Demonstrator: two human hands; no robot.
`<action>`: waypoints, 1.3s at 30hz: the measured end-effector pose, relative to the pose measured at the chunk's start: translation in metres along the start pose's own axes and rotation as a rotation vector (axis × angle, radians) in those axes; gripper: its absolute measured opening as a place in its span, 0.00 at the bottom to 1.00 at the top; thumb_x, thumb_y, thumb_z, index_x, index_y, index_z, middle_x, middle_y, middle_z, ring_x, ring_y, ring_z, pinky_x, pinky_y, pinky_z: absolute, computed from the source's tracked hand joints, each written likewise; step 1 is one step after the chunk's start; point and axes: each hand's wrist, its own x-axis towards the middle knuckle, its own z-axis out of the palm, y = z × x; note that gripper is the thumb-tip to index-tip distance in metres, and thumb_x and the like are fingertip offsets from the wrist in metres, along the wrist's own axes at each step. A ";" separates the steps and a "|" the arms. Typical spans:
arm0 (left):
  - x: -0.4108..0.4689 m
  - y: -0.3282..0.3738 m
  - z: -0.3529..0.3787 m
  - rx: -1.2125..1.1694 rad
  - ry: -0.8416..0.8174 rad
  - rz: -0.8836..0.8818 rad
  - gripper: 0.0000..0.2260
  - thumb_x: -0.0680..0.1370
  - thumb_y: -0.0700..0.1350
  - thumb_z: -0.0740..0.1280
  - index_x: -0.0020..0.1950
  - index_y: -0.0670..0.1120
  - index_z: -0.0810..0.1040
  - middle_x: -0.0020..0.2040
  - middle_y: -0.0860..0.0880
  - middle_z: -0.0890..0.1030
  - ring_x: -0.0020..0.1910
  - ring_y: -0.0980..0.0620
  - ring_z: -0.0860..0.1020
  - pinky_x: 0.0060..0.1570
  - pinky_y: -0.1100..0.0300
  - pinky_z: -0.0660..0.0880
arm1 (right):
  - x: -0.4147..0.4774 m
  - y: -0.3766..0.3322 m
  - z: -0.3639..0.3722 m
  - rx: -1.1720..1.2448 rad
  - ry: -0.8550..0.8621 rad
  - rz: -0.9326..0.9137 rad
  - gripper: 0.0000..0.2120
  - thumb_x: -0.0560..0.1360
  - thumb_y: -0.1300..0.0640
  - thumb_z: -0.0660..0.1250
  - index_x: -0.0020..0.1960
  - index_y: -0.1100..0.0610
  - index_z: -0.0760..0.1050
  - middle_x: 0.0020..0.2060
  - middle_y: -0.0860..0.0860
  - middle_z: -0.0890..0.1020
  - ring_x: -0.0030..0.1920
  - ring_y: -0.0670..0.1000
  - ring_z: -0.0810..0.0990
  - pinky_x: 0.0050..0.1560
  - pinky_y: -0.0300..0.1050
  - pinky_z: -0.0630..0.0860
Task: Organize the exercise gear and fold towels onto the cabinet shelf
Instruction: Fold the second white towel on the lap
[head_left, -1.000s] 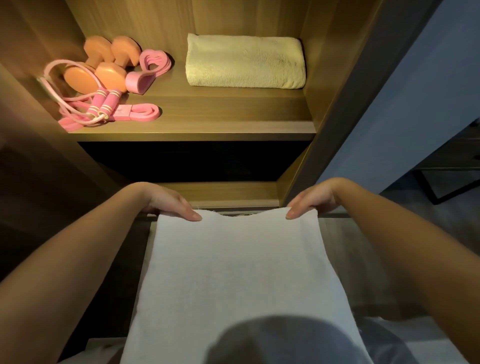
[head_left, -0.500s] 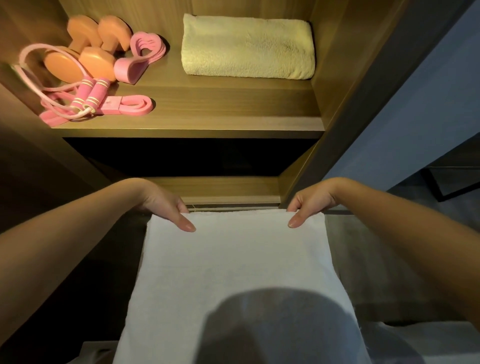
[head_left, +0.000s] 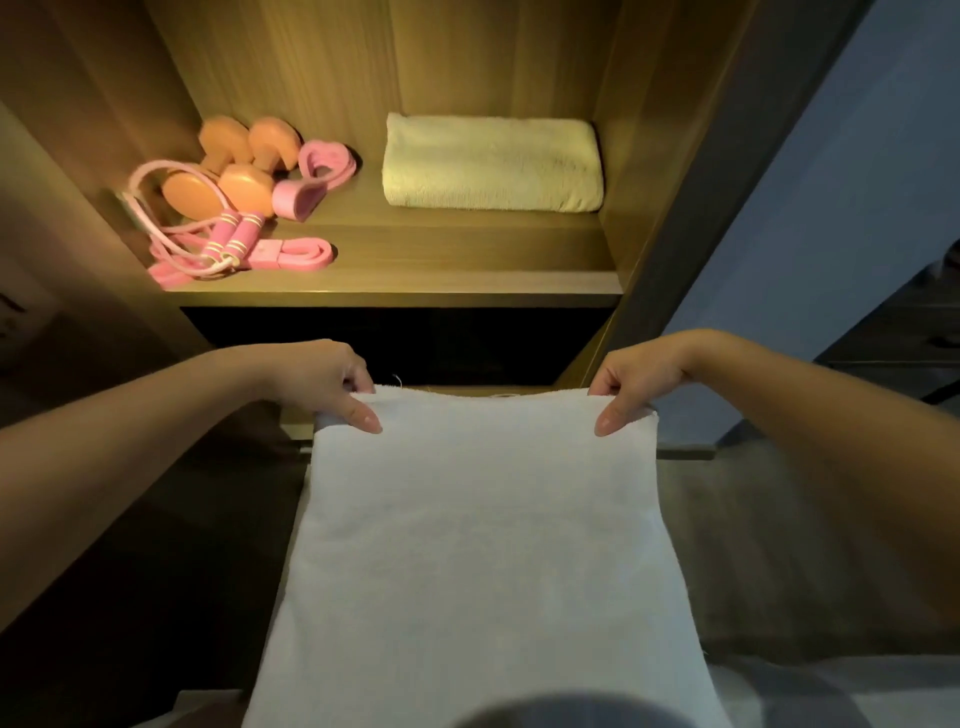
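Note:
A white towel (head_left: 483, 545) stretches flat from my lap toward the cabinet. My left hand (head_left: 327, 387) pinches its far left corner, thumb on top. My right hand (head_left: 631, 384) pinches the far right corner the same way. On the lit wooden shelf (head_left: 415, 283) a folded cream towel (head_left: 491, 163) lies at the back right. At the shelf's left sit two orange dumbbells (head_left: 234, 166), a pink jump rope (head_left: 208, 244), a pink heart-shaped grip trainer (head_left: 311, 179) and a pink resistance band (head_left: 296, 254).
The cabinet's right side panel (head_left: 691, 208) runs diagonally beside a blue wall (head_left: 831, 208). Below the shelf is a dark opening (head_left: 395, 338) and a lower ledge (head_left: 467, 389) just behind the towel's edge. Dark furniture (head_left: 904, 322) stands far right.
My hands went from pressing flat on the towel's far edge to pinching its corners and lifting that edge slightly. The view tilted, so the shelf sits lower in frame.

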 end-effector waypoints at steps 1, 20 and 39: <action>-0.014 0.005 -0.010 0.001 0.046 0.016 0.14 0.70 0.63 0.70 0.46 0.55 0.81 0.46 0.56 0.75 0.45 0.57 0.74 0.42 0.67 0.69 | -0.017 -0.008 -0.004 -0.015 0.034 -0.006 0.14 0.75 0.50 0.70 0.55 0.59 0.81 0.50 0.54 0.84 0.52 0.53 0.82 0.56 0.44 0.79; -0.204 0.104 -0.092 0.756 1.027 0.191 0.12 0.75 0.55 0.69 0.51 0.48 0.79 0.43 0.53 0.74 0.37 0.53 0.72 0.36 0.60 0.68 | -0.227 -0.097 0.001 -0.761 1.159 -0.093 0.10 0.74 0.54 0.71 0.44 0.49 0.69 0.42 0.47 0.73 0.41 0.49 0.73 0.39 0.42 0.69; -0.212 0.112 -0.032 -1.344 0.815 0.054 0.15 0.72 0.39 0.71 0.57 0.39 0.76 0.48 0.45 0.78 0.45 0.50 0.77 0.42 0.60 0.77 | -0.196 -0.087 0.081 1.064 1.339 -0.520 0.08 0.78 0.53 0.67 0.52 0.58 0.80 0.43 0.50 0.86 0.43 0.48 0.84 0.40 0.42 0.81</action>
